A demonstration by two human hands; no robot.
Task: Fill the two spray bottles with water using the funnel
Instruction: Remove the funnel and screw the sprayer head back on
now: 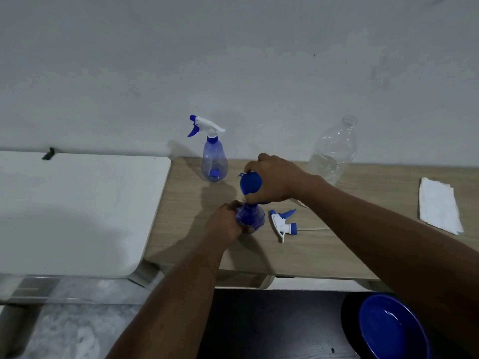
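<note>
The step in hand looks like seating the funnel [250,183] in the neck of the open spray bottle [252,218] before any water is poured. The left hand [228,221] has its fingers curled round the bottle's blue body and steadies it upright on the surface [337,242]. Just above it, the right hand [274,180] pinches the funnel's rim between thumb and fingers, with the spout pointing down at the neck. Whether the spout is fully home cannot be told, as the fingers hide the join. To do this well, the left hand should hold the bottle low and firm so that it does not tip. The right hand should lower the funnel straight and let go only once it sits level by itself. The unscrewed trigger head [283,222] lies just below the right hand's wrist, close enough to be knocked, so the forearm should lift clear rather than sweep. The clear plastic bottle [334,151] stands beyond the right hand; how much water it holds is hard to judge. The second spray bottle [214,161], with its trigger on, stands beyond the left hand. A folded white cloth [438,206] lies well to the right hand's outer side, handy for spills.
</note>
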